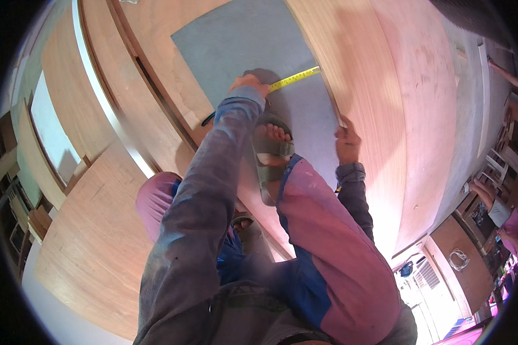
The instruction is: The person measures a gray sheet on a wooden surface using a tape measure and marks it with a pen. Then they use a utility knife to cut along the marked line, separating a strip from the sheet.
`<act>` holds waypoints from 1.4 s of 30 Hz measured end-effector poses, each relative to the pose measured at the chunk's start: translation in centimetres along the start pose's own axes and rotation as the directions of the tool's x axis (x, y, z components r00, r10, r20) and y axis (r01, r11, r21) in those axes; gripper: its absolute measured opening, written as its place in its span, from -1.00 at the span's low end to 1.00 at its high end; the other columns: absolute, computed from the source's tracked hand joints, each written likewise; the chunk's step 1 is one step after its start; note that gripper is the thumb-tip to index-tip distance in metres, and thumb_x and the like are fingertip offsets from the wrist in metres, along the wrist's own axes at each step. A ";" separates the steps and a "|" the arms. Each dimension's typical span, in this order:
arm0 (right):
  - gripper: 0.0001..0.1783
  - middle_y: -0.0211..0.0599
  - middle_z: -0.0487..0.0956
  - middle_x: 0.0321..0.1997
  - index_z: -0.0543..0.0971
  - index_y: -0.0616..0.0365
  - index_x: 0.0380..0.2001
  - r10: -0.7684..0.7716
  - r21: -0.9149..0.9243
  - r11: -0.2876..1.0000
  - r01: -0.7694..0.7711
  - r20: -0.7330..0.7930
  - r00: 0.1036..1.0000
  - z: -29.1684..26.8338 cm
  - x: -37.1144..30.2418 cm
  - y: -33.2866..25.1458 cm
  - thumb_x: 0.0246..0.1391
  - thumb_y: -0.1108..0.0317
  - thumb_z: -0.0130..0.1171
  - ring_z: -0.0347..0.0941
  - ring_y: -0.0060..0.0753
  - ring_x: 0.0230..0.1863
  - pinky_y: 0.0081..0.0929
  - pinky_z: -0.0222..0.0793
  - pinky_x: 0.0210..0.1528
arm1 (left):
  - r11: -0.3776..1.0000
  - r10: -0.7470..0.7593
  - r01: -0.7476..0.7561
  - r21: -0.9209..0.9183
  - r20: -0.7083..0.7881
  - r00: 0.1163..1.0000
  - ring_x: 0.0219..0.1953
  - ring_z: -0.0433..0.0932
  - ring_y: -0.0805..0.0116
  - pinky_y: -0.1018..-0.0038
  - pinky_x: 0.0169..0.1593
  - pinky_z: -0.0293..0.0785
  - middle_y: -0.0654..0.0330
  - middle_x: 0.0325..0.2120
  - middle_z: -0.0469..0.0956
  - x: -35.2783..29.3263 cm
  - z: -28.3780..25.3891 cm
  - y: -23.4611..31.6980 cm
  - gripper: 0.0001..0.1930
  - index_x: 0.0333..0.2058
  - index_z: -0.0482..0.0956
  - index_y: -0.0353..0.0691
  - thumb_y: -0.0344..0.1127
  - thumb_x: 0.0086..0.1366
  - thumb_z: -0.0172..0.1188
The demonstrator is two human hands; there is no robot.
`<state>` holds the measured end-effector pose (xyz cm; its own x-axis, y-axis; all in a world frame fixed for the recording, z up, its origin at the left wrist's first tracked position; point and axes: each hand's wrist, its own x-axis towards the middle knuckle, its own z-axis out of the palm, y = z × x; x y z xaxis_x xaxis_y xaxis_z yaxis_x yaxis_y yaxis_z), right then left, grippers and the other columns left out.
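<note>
Nearest, see a sandalled foot (274,133) on the grey sheet (213,57). To the right of that, find the right hand (348,144), curled in at the left edge of a wood-grain board (380,103); cannot tell whether gripping firmly or merely steadying. Farther off and to the left, find the left hand (249,85) closed around the left end of a yellow measuring tape (293,79), with any case hidden from view. Follow the tape rightward, stretched over the grey sheet to a tip at the board's left edge. Judge it light and thin, probably springy metal: fairly stiff while stretched straight, but likely to kink or buckle under a sideways push. Expect slick faces and rather sharp edges; avoid sliding bare skin along them. Take hold at the left end, in a full palm grip, with only gentle tension to spare the tip from slipping off. If needed, pin the far end flat beside the board. Treat the board, by contrast, as rigid and heavier, best held by the edge.
</note>
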<state>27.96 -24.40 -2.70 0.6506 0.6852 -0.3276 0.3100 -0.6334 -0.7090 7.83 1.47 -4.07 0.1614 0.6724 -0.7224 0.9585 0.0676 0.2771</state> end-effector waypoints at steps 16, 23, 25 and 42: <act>-0.12 0.10 0.64 -0.24 0.07 0.26 0.42 -0.144 -0.524 0.627 0.576 0.649 0.747 7.9 5.5 -12.0 0.06 0.23 0.10 0.61 0.12 -0.24 -0.02 0.52 -0.19 | 0.991 0.136 -0.136 0.002 -0.063 0.989 -0.09 0.62 -0.06 0.23 0.00 0.54 -0.12 -0.23 0.66 -0.5 0.1 -1.1 -0.33 -0.21 0.69 -0.29 0.31 0.12 0.21; -0.09 0.12 0.63 -0.34 0.10 0.26 0.42 -0.149 -0.579 0.594 0.558 0.603 0.784 8.7 5.3 -12.0 -0.03 0.33 0.14 0.59 0.15 -0.28 0.02 0.49 -0.21 | 0.971 0.228 -0.233 0.054 0.085 0.970 -0.16 0.61 -0.12 0.16 -0.05 0.52 -0.13 -0.29 0.65 -2.7 -0.5 -4.8 -0.33 -0.28 0.71 -0.28 0.35 0.19 0.14; -0.08 0.13 0.63 -0.35 0.08 0.26 0.43 -0.145 -0.571 0.620 0.538 0.591 0.794 8.7 5.0 -12.2 -0.03 0.35 0.13 0.59 0.15 -0.29 0.03 0.49 -0.20 | 0.906 0.363 -0.378 0.192 0.108 0.926 -0.20 0.62 -0.11 0.14 -0.08 0.52 -0.11 -0.33 0.66 -3.0 -2.2 -7.5 -0.35 -0.29 0.72 -0.27 0.32 0.22 0.12; -0.62 -0.30 0.60 -0.39 0.41 0.21 0.15 -0.088 0.213 0.969 0.125 -0.174 0.981 0.8 0.0 -6.9 0.29 0.42 -0.06 0.53 -0.45 -0.43 -0.48 0.48 -0.30 | 0.866 0.484 -0.427 0.259 -0.223 0.846 -0.47 0.57 0.00 0.17 -0.40 0.47 0.04 -0.56 0.53 -22.6 -13.3 -17.4 -0.80 -0.43 0.62 -0.29 -0.26 0.27 0.25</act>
<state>25.29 -19.80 1.71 0.7311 0.6655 -0.1505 0.2340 -0.4517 -0.8609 -15.60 -5.09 15.82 0.5480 0.7661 -0.3358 0.8223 -0.4198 0.3841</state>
